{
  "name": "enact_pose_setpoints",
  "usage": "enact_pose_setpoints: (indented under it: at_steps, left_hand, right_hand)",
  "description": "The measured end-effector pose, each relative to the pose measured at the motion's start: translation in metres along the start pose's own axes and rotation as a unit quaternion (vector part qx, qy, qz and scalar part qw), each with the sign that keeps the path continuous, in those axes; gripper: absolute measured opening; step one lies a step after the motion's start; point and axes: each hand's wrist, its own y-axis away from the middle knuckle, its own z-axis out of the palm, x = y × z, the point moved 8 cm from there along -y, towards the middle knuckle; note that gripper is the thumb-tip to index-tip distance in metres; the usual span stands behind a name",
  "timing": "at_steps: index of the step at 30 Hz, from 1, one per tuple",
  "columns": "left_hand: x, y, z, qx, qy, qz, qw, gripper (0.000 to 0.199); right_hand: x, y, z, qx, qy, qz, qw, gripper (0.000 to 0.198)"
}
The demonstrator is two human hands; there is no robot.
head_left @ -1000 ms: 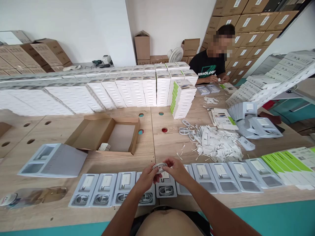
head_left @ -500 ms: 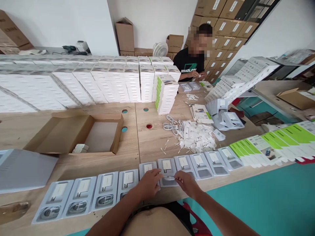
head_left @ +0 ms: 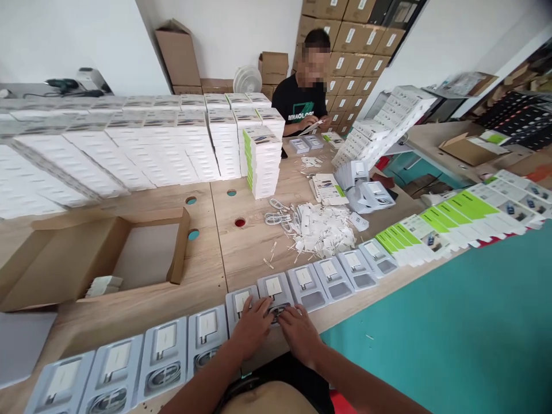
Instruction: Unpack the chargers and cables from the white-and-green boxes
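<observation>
My left hand (head_left: 254, 323) and my right hand (head_left: 298, 332) meet over a grey plastic tray (head_left: 288, 293). Between their fingertips a coiled cable (head_left: 277, 311) lies at the tray's lower compartment, the fingers pressed on it from both sides and hiding part of it. A white power adapter (head_left: 273, 286) fills the upper compartment. On the left, several trays hold an adapter and a coiled cable (head_left: 164, 376) each. To the right, several trays show an adapter (head_left: 303, 278) above a bare lower compartment (head_left: 314, 300).
Loose white pieces (head_left: 325, 230) lie heaped beyond the trays, beside loose cables (head_left: 278, 218). An open cardboard box (head_left: 179, 253) lies left. White boxes (head_left: 172, 149) form a wall behind. Green-and-white packages (head_left: 457, 210) line the right edge. A person (head_left: 299, 98) works across the table.
The cable has moved down into the tray's lower compartment. My right hand has turned inward and closed up to my left. The view has shifted to the right.
</observation>
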Motion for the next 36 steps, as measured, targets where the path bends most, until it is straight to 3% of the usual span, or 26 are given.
enact_pose_setpoints:
  at_steps: [6, 11, 15, 18, 22, 26, 29, 33, 35, 36]
  left_hand:
    - [0.003, 0.008, 0.003, 0.011, -0.034, 0.029, 0.999, 0.060]
    - [0.002, 0.012, 0.018, -0.007, -0.071, 0.067, 0.995, 0.062]
    - [0.002, 0.011, 0.027, -0.039, -0.116, 0.052, 0.991, 0.068]
    - [0.008, 0.006, 0.024, -0.059, -0.140, 0.017, 0.988, 0.071]
    - [0.022, -0.007, 0.020, -0.084, -0.161, -0.047, 0.982, 0.071]
    - [0.027, -0.016, 0.026, -0.084, -0.172, -0.124, 0.974, 0.065]
    - [0.028, -0.009, 0.026, -0.054, -0.154, -0.154, 0.975, 0.067]
    - [0.033, 0.001, -0.003, 0.080, -0.050, -0.210, 0.973, 0.051]
    - [0.033, -0.002, -0.026, 0.160, 0.077, -0.281, 0.943, 0.041]
    - [0.033, -0.007, -0.036, 0.193, 0.161, -0.320, 0.914, 0.039]
  right_hand:
    - [0.021, -0.011, -0.038, 0.030, -0.022, 0.045, 0.998, 0.027]
    - [0.058, -0.016, -0.057, 0.038, -0.064, 0.062, 0.995, 0.029]
    - [0.104, -0.036, -0.073, 0.038, -0.079, 0.070, 0.994, 0.030]
    - [0.154, -0.073, -0.094, 0.039, -0.075, 0.094, 0.992, 0.025]
    - [0.221, -0.150, -0.125, 0.045, -0.057, 0.161, 0.984, 0.022]
    - [0.255, -0.220, -0.137, 0.028, -0.054, 0.210, 0.976, 0.027]
    - [0.266, -0.242, -0.139, 0.014, -0.079, 0.226, 0.971, 0.026]
    - [0.279, -0.231, -0.157, 0.048, -0.132, 0.243, 0.960, 0.025]
    - [0.273, -0.214, -0.170, 0.084, -0.162, 0.232, 0.955, 0.027]
    - [0.264, -0.202, -0.176, 0.103, -0.178, 0.220, 0.953, 0.029]
